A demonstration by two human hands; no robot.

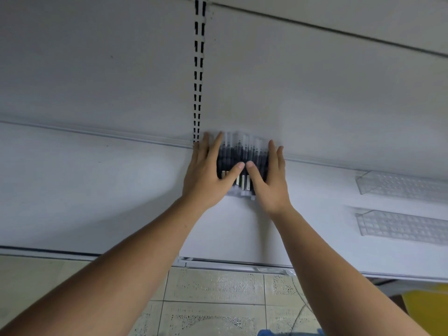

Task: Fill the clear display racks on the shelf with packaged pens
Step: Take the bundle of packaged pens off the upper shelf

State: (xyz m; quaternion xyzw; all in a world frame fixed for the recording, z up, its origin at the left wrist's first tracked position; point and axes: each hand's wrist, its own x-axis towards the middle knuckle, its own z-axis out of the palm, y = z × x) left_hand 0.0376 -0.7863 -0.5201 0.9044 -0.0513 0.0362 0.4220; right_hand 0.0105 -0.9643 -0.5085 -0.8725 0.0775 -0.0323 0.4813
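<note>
A bundle of packaged dark pens [242, 154] lies at the back of the white shelf [97, 190], against the back panel. My left hand [206, 173] lies along its left side and my right hand [269, 178] along its right side. Both hands have straight fingers, and the two thumbs press on top of the pens and nearly meet. The pens are blurred, and I cannot make out a rack around them. Two empty clear display racks [402, 185] [402, 225] lie on the shelf at the right.
A slotted upright [198, 69] runs down the white back panel just left of the pens. Below the shelf's front edge lies a tiled floor [213, 299]. A yellow object [426, 309] and a bit of blue [291, 332] show at the lower right.
</note>
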